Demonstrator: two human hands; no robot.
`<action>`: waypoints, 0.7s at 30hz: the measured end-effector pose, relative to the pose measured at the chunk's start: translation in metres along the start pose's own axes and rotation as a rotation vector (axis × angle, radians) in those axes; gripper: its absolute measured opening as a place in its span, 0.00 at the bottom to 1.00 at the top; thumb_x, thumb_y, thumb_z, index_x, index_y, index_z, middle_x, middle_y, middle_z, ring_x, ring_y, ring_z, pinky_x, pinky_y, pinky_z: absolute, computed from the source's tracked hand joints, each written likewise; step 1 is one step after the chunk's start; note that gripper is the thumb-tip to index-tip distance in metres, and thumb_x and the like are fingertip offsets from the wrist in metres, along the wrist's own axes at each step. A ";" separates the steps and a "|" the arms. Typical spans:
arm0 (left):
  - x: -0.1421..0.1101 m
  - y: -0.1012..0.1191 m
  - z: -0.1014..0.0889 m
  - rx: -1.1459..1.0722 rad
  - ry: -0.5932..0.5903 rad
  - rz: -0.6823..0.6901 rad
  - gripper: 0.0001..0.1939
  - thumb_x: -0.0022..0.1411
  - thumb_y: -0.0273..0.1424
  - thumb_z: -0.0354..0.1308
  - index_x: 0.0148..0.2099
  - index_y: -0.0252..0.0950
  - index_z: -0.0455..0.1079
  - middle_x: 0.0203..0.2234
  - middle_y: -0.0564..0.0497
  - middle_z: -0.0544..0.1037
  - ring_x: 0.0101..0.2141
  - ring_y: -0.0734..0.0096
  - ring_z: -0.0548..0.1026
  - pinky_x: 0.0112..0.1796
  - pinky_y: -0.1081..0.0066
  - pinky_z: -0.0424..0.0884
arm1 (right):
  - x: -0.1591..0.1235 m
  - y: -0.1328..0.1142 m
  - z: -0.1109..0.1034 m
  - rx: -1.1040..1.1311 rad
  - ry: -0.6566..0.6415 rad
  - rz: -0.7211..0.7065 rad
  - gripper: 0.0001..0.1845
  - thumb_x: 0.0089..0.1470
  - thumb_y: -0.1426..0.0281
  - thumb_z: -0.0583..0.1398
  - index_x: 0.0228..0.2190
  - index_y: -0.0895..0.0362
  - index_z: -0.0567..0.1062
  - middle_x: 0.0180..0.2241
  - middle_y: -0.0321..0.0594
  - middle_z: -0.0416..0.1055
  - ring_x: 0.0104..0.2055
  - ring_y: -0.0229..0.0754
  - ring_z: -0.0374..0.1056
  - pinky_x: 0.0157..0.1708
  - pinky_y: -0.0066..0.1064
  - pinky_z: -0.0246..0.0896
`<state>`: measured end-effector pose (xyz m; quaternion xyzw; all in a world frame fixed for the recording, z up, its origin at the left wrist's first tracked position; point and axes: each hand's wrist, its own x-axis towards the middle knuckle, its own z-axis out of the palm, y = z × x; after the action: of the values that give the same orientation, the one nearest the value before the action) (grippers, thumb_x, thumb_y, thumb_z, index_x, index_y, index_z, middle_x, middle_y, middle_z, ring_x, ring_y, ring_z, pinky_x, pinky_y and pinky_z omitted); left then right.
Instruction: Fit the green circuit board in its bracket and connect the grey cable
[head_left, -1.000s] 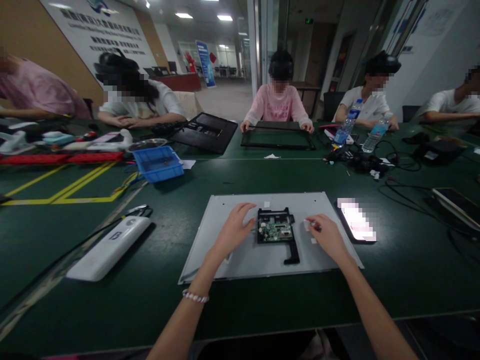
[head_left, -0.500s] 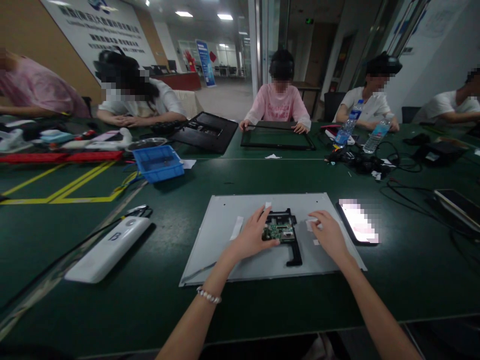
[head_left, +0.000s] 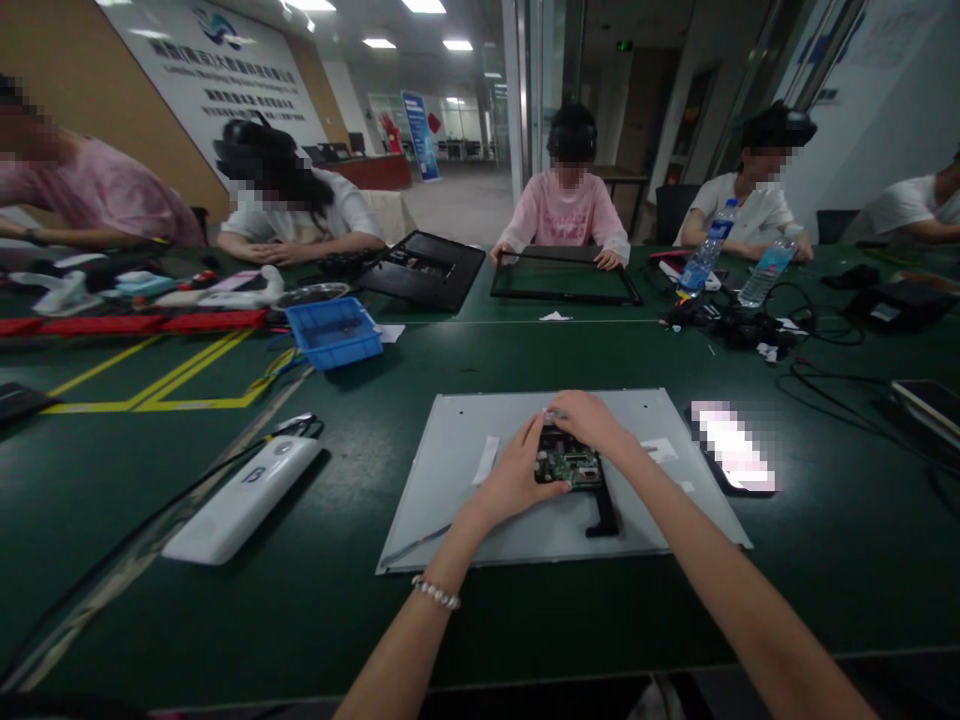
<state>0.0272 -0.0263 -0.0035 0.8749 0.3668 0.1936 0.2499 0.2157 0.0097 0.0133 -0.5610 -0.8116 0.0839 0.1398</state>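
A green circuit board [head_left: 568, 469] in a black plastic frame [head_left: 602, 512] lies on a flat grey-white panel [head_left: 431, 470]. My left hand [head_left: 510, 475] is closed round the board's left side, thumb along its near edge and fingers toward the far edge. At the far edge, the fingers of my right hand [head_left: 587, 415] are pinched together against my left fingertips. A small piece of white tape [head_left: 552, 414] shows between them, mostly covered. Strips of white tape [head_left: 487, 460] also lie on the panel, to the left and right of the board.
A white power bank [head_left: 244, 500] with a cable lies left; a lit phone [head_left: 731, 450] is right of the panel. Farther off are a blue basket [head_left: 335, 335], a black laptop casing [head_left: 424, 270], water bottles [head_left: 709, 246] and cables. A person opposite holds a black bezel [head_left: 566, 297].
My right hand has moved left, from the tape on the panel's right to the far edge of the board, meeting my left fingertips. My left hand stays on the board; the view has shifted slightly.
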 end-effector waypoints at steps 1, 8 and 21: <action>0.000 0.000 0.000 0.000 -0.001 -0.001 0.53 0.50 0.43 0.62 0.67 0.38 0.31 0.64 0.38 0.45 0.61 0.49 0.50 0.58 0.50 0.52 | 0.002 -0.001 -0.001 -0.037 -0.016 -0.008 0.11 0.55 0.71 0.57 0.40 0.56 0.75 0.42 0.44 0.72 0.47 0.43 0.65 0.45 0.29 0.57; 0.000 0.000 0.000 0.011 0.002 0.016 0.53 0.49 0.43 0.62 0.67 0.38 0.32 0.63 0.38 0.46 0.61 0.48 0.50 0.57 0.50 0.53 | 0.009 -0.007 -0.004 -0.187 -0.066 -0.053 0.11 0.58 0.72 0.53 0.34 0.58 0.76 0.37 0.47 0.73 0.43 0.45 0.68 0.41 0.29 0.57; -0.002 0.002 -0.003 0.009 -0.026 -0.024 0.51 0.51 0.44 0.61 0.67 0.40 0.32 0.64 0.40 0.45 0.61 0.48 0.51 0.57 0.50 0.53 | -0.060 0.045 -0.013 -0.159 0.122 0.131 0.11 0.56 0.76 0.53 0.33 0.56 0.76 0.37 0.47 0.73 0.42 0.47 0.66 0.41 0.34 0.58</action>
<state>0.0255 -0.0276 -0.0006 0.8740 0.3750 0.1775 0.2531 0.2798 -0.0308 0.0040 -0.6260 -0.7674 -0.0059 0.1384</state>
